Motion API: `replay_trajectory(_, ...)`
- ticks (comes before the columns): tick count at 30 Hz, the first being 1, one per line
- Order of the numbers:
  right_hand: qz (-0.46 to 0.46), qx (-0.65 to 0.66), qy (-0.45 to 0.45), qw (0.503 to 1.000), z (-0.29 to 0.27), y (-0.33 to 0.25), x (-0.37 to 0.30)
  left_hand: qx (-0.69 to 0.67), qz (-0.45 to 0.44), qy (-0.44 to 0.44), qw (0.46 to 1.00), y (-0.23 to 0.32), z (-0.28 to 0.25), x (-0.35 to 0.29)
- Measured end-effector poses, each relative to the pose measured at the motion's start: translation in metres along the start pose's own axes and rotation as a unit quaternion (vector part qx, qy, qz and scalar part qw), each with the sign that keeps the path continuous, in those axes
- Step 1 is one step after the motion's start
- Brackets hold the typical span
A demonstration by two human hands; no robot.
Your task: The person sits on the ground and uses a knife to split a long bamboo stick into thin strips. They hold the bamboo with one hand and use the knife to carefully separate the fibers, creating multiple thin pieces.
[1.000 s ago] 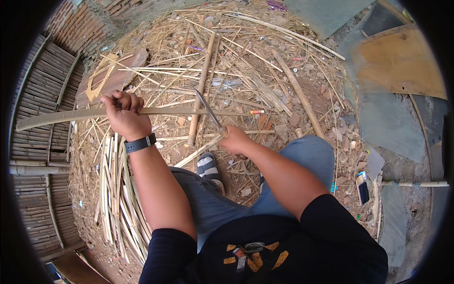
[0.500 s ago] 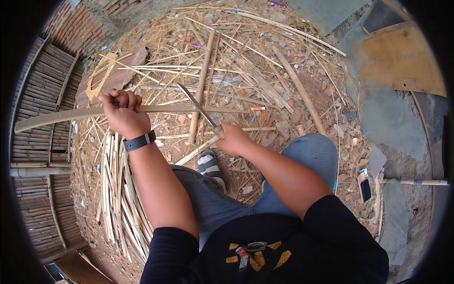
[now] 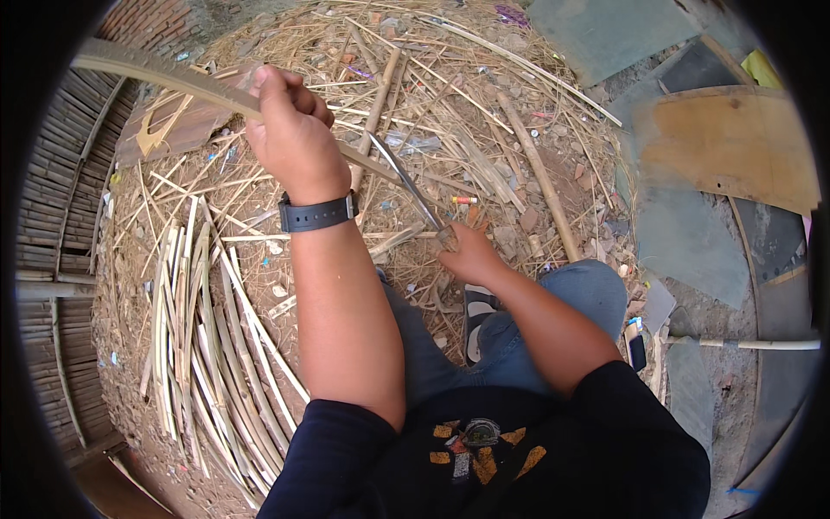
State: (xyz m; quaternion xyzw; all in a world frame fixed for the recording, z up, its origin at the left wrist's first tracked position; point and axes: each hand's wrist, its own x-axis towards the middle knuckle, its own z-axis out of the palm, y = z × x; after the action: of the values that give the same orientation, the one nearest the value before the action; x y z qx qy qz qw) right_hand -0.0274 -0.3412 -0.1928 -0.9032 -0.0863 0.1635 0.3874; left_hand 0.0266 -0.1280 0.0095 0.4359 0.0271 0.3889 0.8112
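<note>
A long split bamboo strip (image 3: 177, 80) slants from the upper left down toward the middle, with my left hand (image 3: 298, 138) closed around it partway along. My right hand (image 3: 477, 257) is wrapped round the handle of a knife (image 3: 399, 169), whose long metal blade points up and to the left. The blade crosses the strip's lower right part; whether it cuts into the wood I cannot tell. A dark watch (image 3: 320, 213) sits on my left wrist. The strip's far left end reaches the dark rim of the picture.
A pile of bamboo strips (image 3: 207, 346) lies left of my legs. Bamboo poles (image 3: 538, 173) and loose slivers cover the littered ground ahead. A slatted bamboo wall (image 3: 60, 199) stands at left. Flat sheets (image 3: 726, 143) and a phone (image 3: 637, 352) lie at right.
My left hand has gone up and to the right, so the strip now slopes down to the right instead of lying nearly level. The right hand with the knife has shifted slightly right.
</note>
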Motion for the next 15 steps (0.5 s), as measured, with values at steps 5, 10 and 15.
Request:
replay_trajectory(5,0.029,-0.091,0.027,0.995,-0.02,-0.02,-0.029,0.001,-0.004,-0.034,0.999,0.001,-0.003,0.02)
replay_trajectory(10,-0.066,-0.01,0.003,0.998,-0.023,-0.051,-0.036,0.017,-0.021,-0.029,0.999,-0.009,-0.024,0.032)
replay_trajectory(15,0.073,0.096,-0.089,0.989,0.006,-0.045,-0.02,-0.048,-0.045,-0.107,0.992,-0.005,-0.046,0.026)
